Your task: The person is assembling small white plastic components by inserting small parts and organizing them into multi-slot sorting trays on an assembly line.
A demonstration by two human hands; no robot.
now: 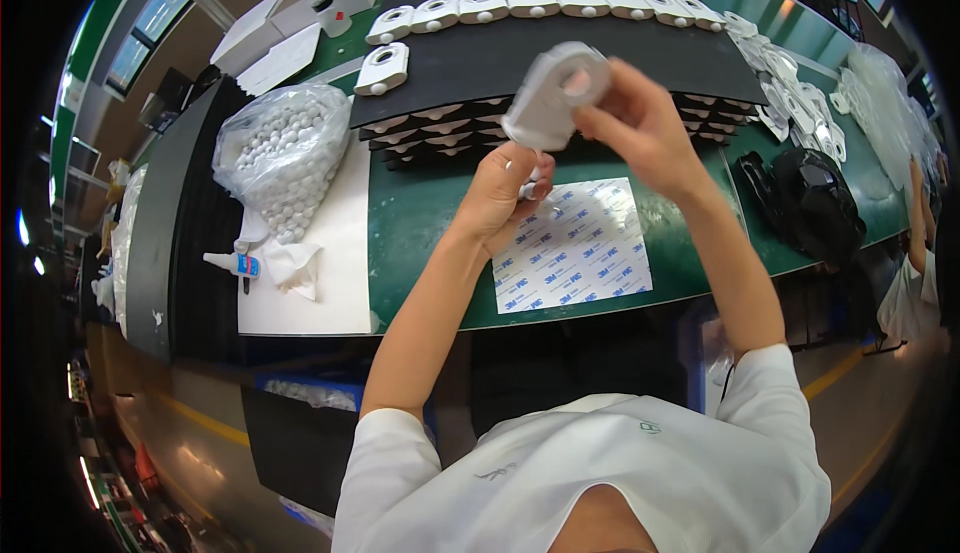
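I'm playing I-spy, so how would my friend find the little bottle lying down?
On the green table, go to the flat white board at the left. Near its left edge, below the clear plastic bag of white balls, lies a small white plastic bottle with a narrow tip. Its blue label sets it apart from the crumpled white sheet beside it.

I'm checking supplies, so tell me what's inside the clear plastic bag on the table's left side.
The clear plastic bag holds many small white balls, visible through its film. The outer ones cover its middle, so anything deeper cannot be seen.
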